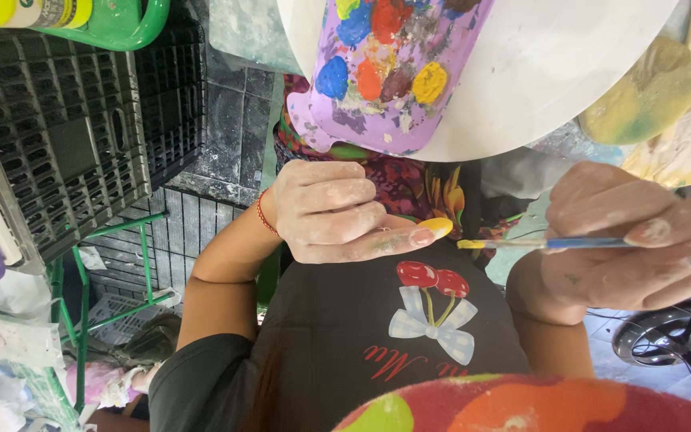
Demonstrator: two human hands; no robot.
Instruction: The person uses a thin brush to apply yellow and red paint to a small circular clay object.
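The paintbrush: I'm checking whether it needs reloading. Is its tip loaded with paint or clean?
Loaded. The paintbrush, held in the right hand, has yellow paint on its bristles, pointing toward the left hand.

Setting: informal craft or painting workshop, cluttered and paint-marked.

Evidence:
- Purple paint palette, upper centre, dotted with blue, red, orange and yellow blobs.
- White round board behind it, top right.
- Paint-smeared tabletop at the right edge, stained yellow and green.
- Thin brush with a yellow-loaded tip, centre right.
- Black plastic crates stacked at upper left, a green watering can on top.
- Green metal rack and bagged clutter, lower left.
- Tiled floor dusted with pale residue, upper centre-left.
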